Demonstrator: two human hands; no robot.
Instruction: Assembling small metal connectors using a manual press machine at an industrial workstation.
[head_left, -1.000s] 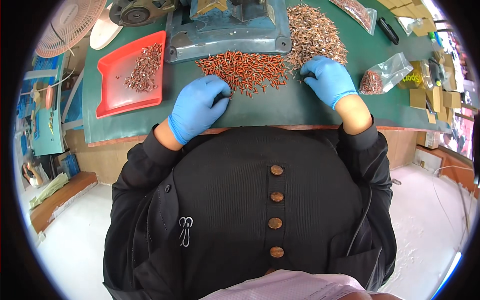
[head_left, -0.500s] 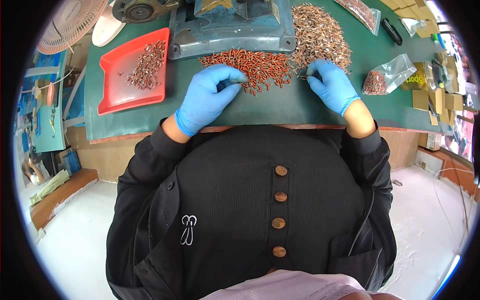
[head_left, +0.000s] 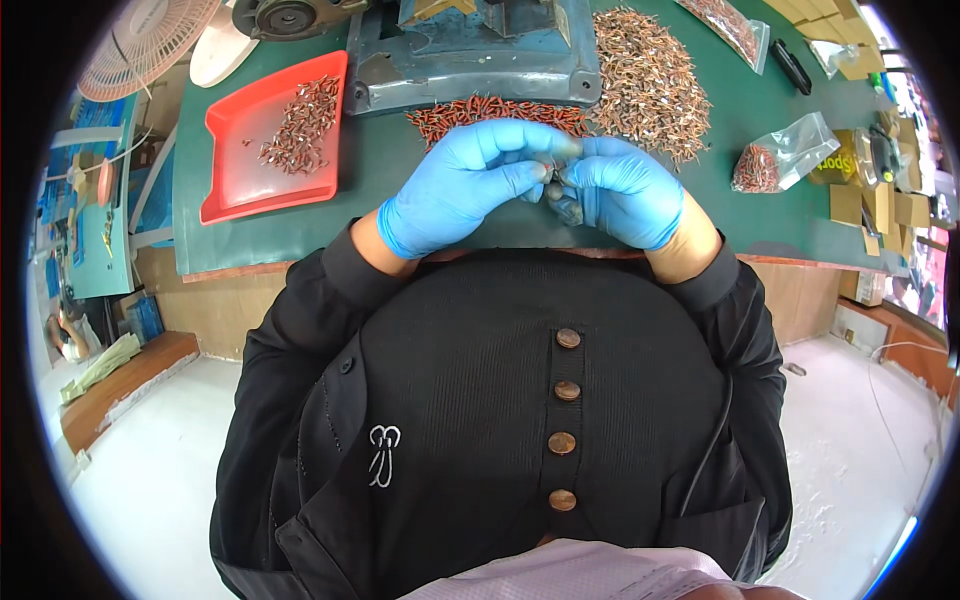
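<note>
My left hand (head_left: 475,187) and my right hand (head_left: 625,192), both in blue gloves, meet fingertip to fingertip just above the table's near side. Each is closed in a pinch. Between the fingertips shows a tiny dark and shiny part (head_left: 554,172), too small to name. Behind my left hand lies a heap of small red-brown cylindrical pieces (head_left: 480,108), partly hidden by my gloves. Beyond my right hand spreads a bigger heap of copper-coloured metal pieces (head_left: 655,85).
A red tray (head_left: 235,180) on the left holds several small metal parts. The heavy blue machine base (head_left: 470,85) stands at the back centre. To the right lie a clear bag of small parts (head_left: 757,168), a black pen-like object (head_left: 789,66) and cardboard boxes (head_left: 880,205).
Both hands have come together from apart: the left moved right from the red-brown heap, the right moved left from the copper-coloured heap. Their fingertips now meet.
</note>
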